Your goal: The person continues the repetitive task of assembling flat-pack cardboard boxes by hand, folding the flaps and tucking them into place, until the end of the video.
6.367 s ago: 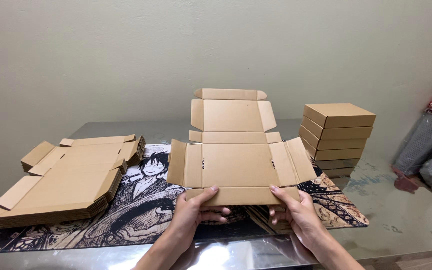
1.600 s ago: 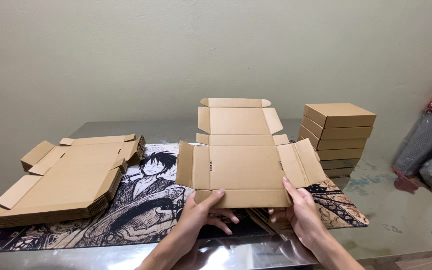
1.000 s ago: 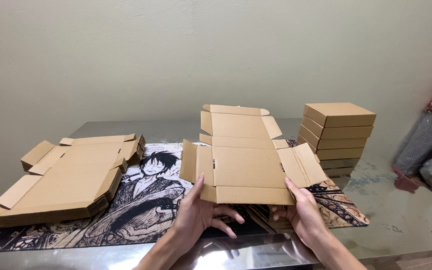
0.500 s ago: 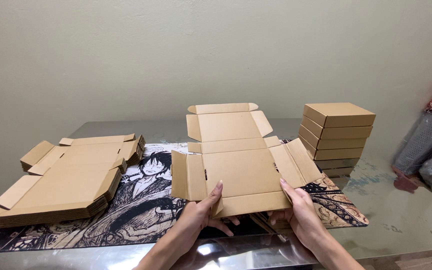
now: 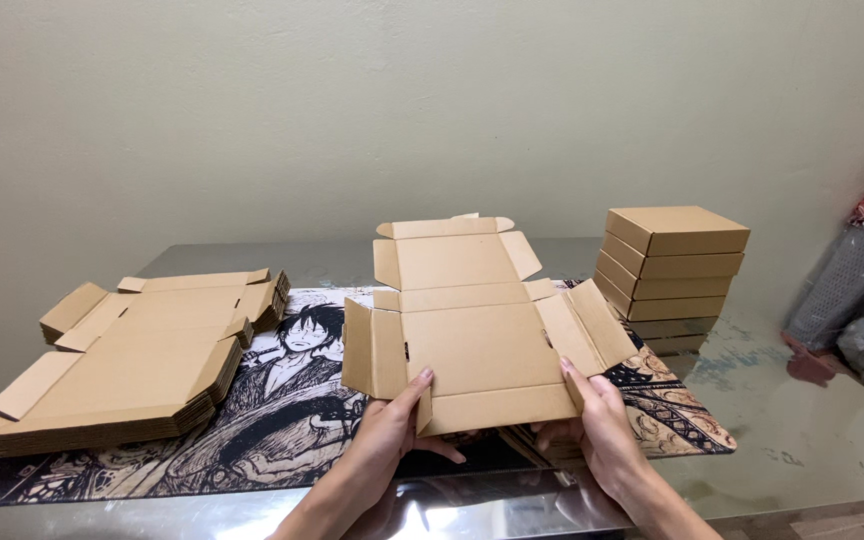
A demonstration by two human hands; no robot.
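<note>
Head view: the left hand (image 5: 384,447) and right hand (image 5: 597,430) each pinch a near corner of the flat box blank (image 5: 477,350), held over the mat (image 5: 282,420), thumbs on top. Judged from this, creasing goes cleanest with thumbs kept along the score lines and side flaps (image 5: 367,348) raised evenly.
</note>
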